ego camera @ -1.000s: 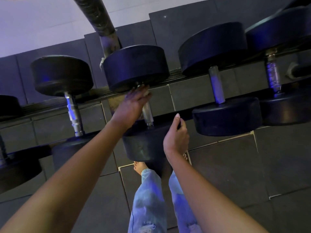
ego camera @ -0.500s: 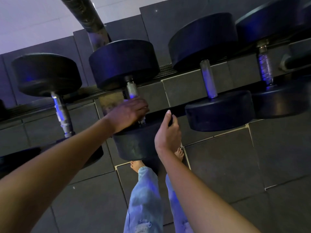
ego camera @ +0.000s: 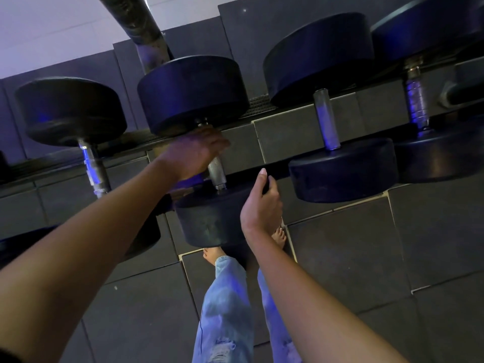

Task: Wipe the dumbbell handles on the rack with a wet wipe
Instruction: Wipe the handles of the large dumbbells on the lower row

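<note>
Several black round-headed dumbbells lie across the rack [ego camera: 264,102] with metal handles pointing toward me. My left hand [ego camera: 195,153] is curled round the upper part of the middle dumbbell's knurled handle [ego camera: 216,172], just below its far head [ego camera: 192,93]. No wipe shows; it may be hidden under the fingers. My right hand [ego camera: 262,203] holds the right edge of that dumbbell's near head [ego camera: 213,218], thumb up. Bare handles show on the left dumbbell [ego camera: 93,166] and the right one [ego camera: 326,119].
A thick metal rack post [ego camera: 142,24] rises behind the middle dumbbell. A further dumbbell handle [ego camera: 417,100] is at far right. Below are dark floor tiles [ego camera: 348,247], my bare feet and my legs in light jeans [ego camera: 225,305].
My left hand has slid back up the middle handle toward the far head, after sitting near the lower end half a second ago. My right hand stays on the near head.
</note>
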